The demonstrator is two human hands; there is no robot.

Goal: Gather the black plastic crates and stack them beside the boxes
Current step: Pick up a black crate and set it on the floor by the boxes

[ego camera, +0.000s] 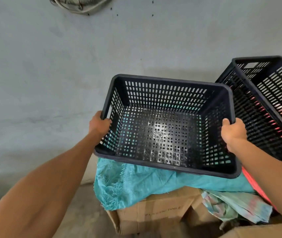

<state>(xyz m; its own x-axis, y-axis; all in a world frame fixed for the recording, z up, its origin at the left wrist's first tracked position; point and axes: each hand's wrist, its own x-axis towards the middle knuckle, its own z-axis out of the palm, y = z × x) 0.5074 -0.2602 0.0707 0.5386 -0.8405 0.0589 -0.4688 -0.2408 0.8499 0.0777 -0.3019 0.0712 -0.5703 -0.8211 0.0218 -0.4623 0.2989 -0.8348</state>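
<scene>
A black perforated plastic crate (pixel 167 124) is held up in the middle of the view, empty, its open top tilted toward me. My left hand (pixel 100 125) grips its left rim and my right hand (pixel 233 133) grips its right rim. The crate hangs just over a turquoise woven sack (pixel 136 184) that lies on a cardboard box (pixel 155 217). A second, taller black crate (pixel 272 100) leans tilted at the right, close behind my right hand, with red showing through its slots.
A grey plastered wall (pixel 68 74) fills the background. A patterned cloth (pixel 236 206) lies over the boxes at lower right, next to a red-orange sheet (pixel 255 182). Another cardboard flap (pixel 260 231) shows at the bottom edge. Concrete floor (pixel 85 203) is to the left of the boxes.
</scene>
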